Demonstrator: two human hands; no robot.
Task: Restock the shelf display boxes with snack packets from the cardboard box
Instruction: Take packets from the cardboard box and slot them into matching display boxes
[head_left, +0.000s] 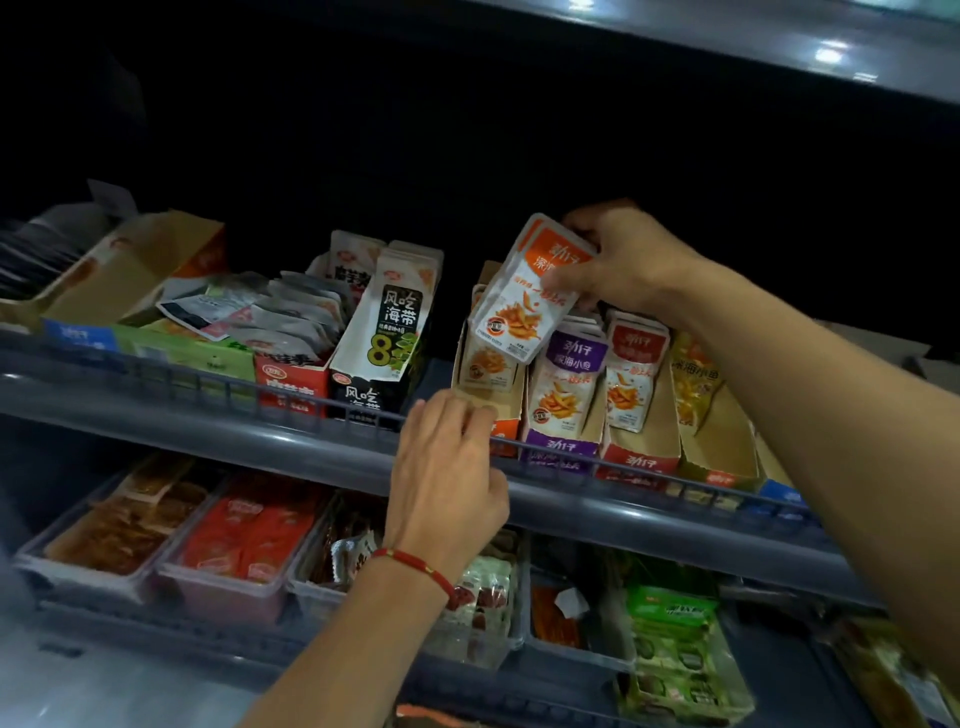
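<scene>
Printed "风吃海带" and a big "8" on tall black-and-white carton (387, 325); right of it, "劲仔" on purple display box (563, 448).

Dim overall, low-light look. Upper half nearly black; back of the shelf (311, 436) lost in shadow. Light seems to come from above and behind the camera: bright specular glare patches on the upper shelf edge (831, 52), softer sheen along the grey rail. Packets (524, 296) in the middle are lit and fairly sharp, print readable. Left edge smeared with motion blur; lower trays (93, 545) soft, out of focus. Wide-angle bending: shelf lines bow and slant toward the corners. Hands slightly soft, forearms stretched at the frame edge.
</scene>
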